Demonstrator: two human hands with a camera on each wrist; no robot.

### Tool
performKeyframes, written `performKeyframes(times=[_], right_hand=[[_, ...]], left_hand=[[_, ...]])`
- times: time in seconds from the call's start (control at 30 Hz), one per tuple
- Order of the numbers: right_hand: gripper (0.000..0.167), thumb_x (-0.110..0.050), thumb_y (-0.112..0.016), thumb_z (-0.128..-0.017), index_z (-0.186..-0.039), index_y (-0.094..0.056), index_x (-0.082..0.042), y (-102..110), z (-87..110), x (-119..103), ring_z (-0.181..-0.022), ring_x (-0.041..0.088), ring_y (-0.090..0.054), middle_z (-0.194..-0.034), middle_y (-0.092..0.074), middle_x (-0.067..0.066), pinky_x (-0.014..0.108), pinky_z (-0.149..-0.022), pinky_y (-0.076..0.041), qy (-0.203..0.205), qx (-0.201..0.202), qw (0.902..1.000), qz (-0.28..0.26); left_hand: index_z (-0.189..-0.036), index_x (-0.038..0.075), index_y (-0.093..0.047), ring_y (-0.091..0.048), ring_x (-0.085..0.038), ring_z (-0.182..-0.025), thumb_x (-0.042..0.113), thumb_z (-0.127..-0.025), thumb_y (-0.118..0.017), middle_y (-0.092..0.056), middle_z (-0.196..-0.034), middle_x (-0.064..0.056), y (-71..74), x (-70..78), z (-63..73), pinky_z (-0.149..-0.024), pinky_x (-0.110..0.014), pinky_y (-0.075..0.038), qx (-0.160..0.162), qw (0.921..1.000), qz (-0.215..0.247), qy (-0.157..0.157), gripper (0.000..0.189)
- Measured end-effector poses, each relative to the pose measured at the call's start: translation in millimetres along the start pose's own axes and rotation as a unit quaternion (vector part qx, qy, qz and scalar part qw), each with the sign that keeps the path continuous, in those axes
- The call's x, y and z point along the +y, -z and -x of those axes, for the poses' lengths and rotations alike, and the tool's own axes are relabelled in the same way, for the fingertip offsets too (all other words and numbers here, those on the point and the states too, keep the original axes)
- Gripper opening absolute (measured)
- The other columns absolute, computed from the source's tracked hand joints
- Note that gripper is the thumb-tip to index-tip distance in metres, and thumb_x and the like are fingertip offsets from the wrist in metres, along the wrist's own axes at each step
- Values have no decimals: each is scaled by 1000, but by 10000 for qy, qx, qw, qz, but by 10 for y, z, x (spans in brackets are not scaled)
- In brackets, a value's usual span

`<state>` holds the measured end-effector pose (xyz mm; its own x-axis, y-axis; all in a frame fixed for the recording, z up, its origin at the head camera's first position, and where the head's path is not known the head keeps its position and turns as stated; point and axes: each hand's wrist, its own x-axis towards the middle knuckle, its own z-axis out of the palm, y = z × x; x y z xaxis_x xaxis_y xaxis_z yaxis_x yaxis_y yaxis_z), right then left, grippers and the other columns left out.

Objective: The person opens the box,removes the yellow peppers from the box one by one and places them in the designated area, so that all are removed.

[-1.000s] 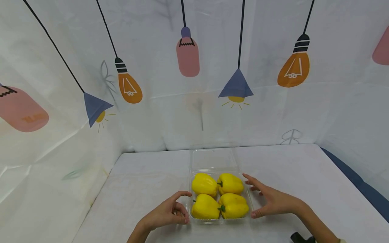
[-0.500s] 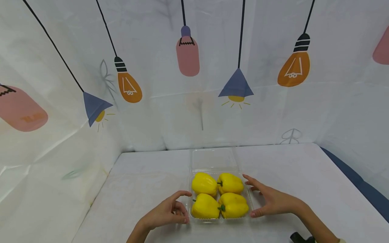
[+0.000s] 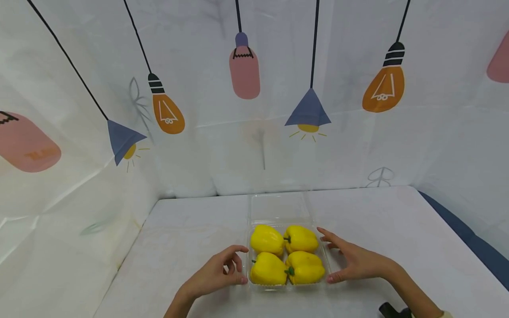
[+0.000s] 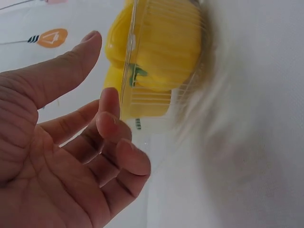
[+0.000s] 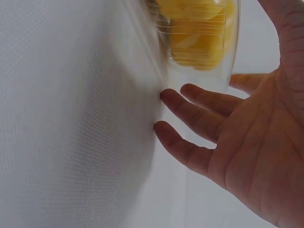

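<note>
Several yellow bell peppers (image 3: 305, 267) sit in two rows in a clear plastic clamshell box (image 3: 269, 287). Its transparent lid (image 3: 279, 208) is folded back flat toward the wall. At the box's left side is my left hand (image 3: 214, 274), fingers loosely bent and thumb apart; in the left wrist view its fingertips (image 4: 112, 124) are close to the rim, and whether they touch it I cannot tell. On the opposite side my right hand (image 3: 355, 261) curves along the box wall with fingers spread. Neither palm holds anything.
A white-covered table (image 3: 191, 229) carries the box. Behind it hangs a white sheet (image 3: 222, 154) printed with lamps and bulbs. A black object (image 3: 391, 310) lies near the right forearm, partly out of frame. Dark blue fabric (image 3: 469, 234) shows beyond the right table edge.
My left hand has shifted slightly, its index finger rising and its lower fingers drawing in beside the box. The right hand, peppers and box stay in place.
</note>
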<state>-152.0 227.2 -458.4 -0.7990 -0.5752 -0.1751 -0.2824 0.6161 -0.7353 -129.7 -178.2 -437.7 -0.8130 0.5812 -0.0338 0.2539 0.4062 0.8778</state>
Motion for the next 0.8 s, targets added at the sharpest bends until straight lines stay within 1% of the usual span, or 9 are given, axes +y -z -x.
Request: performKeyframes(times=[0.07, 0.17, 0.3, 0.4, 0.47, 0.67, 0.8], right_hand=[[107, -41, -77, -75, -152, -3, -26, 4, -2, -6, -125, 37, -42, -146, -34, 16, 58, -95, -38, -5, -4, 10000, -7], [107, -41, -77, -75, -152, -4, -25, 9, -3, -8, -125, 37, -42, -146, -34, 16, 58, -95, -38, 24, 9, 10000, -4], [107, -42, -76, -75, -152, -4, -25, 9, -7, 6, -125, 36, -43, -146, -34, 15, 58, -95, -39, 59, 41, 10000, 39], [107, -43, -76, -75, -152, -3, -26, 5, -13, 19, -125, 36, -42, -146, -34, 15, 58, -95, -38, 51, 42, 10000, 41], [107, -43, -76, -75, -152, -3, -27, 3, -16, 24, -125, 36, -42, -146, -35, 15, 58, -95, -39, 45, 44, 10000, 47], [107, -44, -76, -75, -152, -4, -26, 4, -11, 18, -125, 36, -43, -145, -35, 15, 58, -95, -39, 28, 51, 10000, 66], [107, -43, -77, -75, -152, -4, -25, 5, 3, 7, -125, 37, -42, -145, -35, 16, 59, -95, -38, -2, 42, 10000, 20]], left_hand=[[-128, 19, -48, -51, -11, -69, 28, -81, -75, -59, -93, -4, -23, 30, -15, -55, -21, -43, 170, 9997, -180, -46, 55], [-126, 24, -50, -54, -19, -78, 33, -79, -75, -59, -98, -4, -66, 68, -43, -58, -22, -44, 363, 9983, -446, -79, 54], [-126, 22, -51, -51, -27, -90, 39, -77, -76, -58, -104, -4, -109, 101, -69, -66, -24, -44, 538, 9955, -778, -80, 58], [-129, 21, -50, -48, -27, -96, 44, -76, -75, -56, -110, -1, -131, 113, -79, -72, -27, -42, 596, 9929, -1027, -78, 63], [-130, 23, -49, -46, -25, -99, 47, -75, -74, -55, -113, 1, -145, 119, -84, -75, -28, -42, 613, 9912, -1167, -91, 65], [-131, 24, -48, -43, -20, -106, 51, -72, -74, -54, -121, 4, -197, 124, -110, -86, -39, -44, 690, 9876, -1396, -189, 69], [-131, 24, -49, -41, -17, -110, 54, -71, -74, -53, -126, 8, -232, 133, -134, -91, -39, -43, 664, 9859, -1529, -110, 71]])
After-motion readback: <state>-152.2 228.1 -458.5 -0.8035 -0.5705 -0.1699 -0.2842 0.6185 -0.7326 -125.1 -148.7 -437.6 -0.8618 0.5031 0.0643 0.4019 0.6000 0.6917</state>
